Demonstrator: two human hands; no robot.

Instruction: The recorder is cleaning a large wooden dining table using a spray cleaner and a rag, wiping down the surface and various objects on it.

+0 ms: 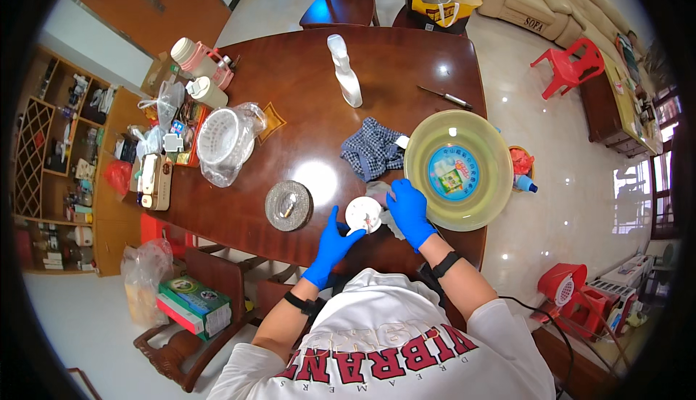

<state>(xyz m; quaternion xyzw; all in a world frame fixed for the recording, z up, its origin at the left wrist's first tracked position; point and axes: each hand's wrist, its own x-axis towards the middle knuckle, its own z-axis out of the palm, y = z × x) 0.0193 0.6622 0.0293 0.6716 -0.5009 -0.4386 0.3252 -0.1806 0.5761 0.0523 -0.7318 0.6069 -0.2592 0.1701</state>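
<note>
My left hand (335,243), in a blue glove, is at the lower left edge of a small round white piece (363,212) with reddish marks, thumb and fingers spread around it. My right hand (409,209), also gloved in blue, is closed on a grey cloth (391,226) just right of the white piece. Against the right hand's far side stands a large translucent yellow-green plastic basin (497,177) with a printed blue disc in its bottom. A checkered cloth (370,147) lies crumpled beside the basin. A white spray bottle (346,76) lies farther back on the wooden table (293,73).
Left of my hands sits a round glass ashtray (288,205). Beyond it are a white basket in clear plastic (223,139), a tissue box (156,182) and a pink-handled jug (198,60). A screwdriver-like tool (454,100) lies behind the basin. Chairs surround the table.
</note>
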